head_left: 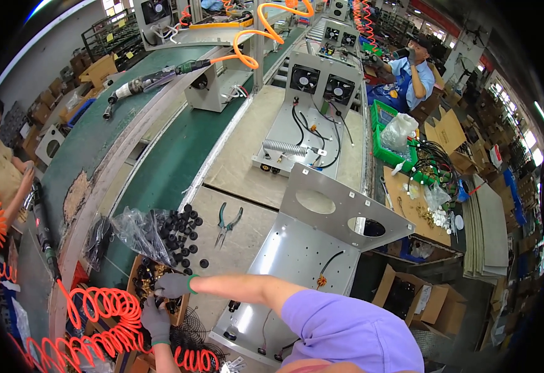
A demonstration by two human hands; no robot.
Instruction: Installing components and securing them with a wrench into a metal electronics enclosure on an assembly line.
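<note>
Overlapping box [183, 311] edge, right hand [173, 286] sits near left hand [155, 322]; room flanks pliers [223, 227].

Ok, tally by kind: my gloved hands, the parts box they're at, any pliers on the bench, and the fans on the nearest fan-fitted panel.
Left gloved hand and right gloved hand: 2
Parts box: 1
Pliers: 1
Fans: 2
Total: 6

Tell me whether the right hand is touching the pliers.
Apart: the head view shows tabletop and a black cap between the right hand and the pliers.
</note>
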